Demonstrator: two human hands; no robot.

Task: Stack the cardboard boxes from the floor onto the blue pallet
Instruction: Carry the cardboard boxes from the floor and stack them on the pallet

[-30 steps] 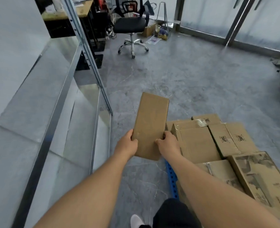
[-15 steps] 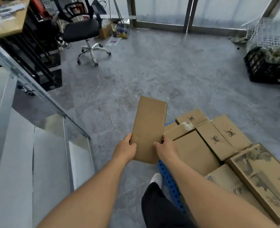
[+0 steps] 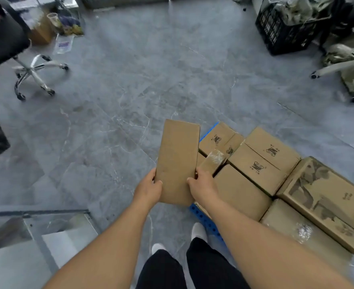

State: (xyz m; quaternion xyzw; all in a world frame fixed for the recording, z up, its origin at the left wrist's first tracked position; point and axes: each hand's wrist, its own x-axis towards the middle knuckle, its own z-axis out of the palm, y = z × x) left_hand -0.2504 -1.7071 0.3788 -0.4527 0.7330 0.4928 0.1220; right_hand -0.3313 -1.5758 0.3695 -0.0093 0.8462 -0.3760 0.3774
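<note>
**Caller:** Both hands had the grip on it. The left hand [image 3: 149,189] clasped the left edge of the flat cardboard box [image 3: 178,161] near its lower end, thumb lying over the top face. The right hand [image 3: 203,187] pinched the opposite edge at the same height, thumb on top as well.

**Analyst:** And where was that box?

**Caller:** Up in the air, in front of the person, over the grey floor [image 3: 130,90] and just left of the blue pallet [image 3: 205,220]. Its far right edge overlapped the pallet's near corner in the head view.

**Analyst:** Which way did it point?

**Caller:** Long axis ran away from the body, top end leaning a shade to the right, broad plain face turned up toward the camera. The hands held the near end, and the far end stuck out free.

**Analyst:** What sat on the pallet?

**Caller:** Stacked cardboard boxes [image 3: 261,163] packed edge to edge, several with a dark printed logo, and a larger printed box [image 3: 326,203] at the right. A small taped box [image 3: 212,162] lay wedged among them, just beside the right hand.

**Analyst:** Anything round about?

**Caller:** An office chair [image 3: 32,71] stood far left, a black crate [image 3: 284,28] far right, both well apart from the pallet.
</note>
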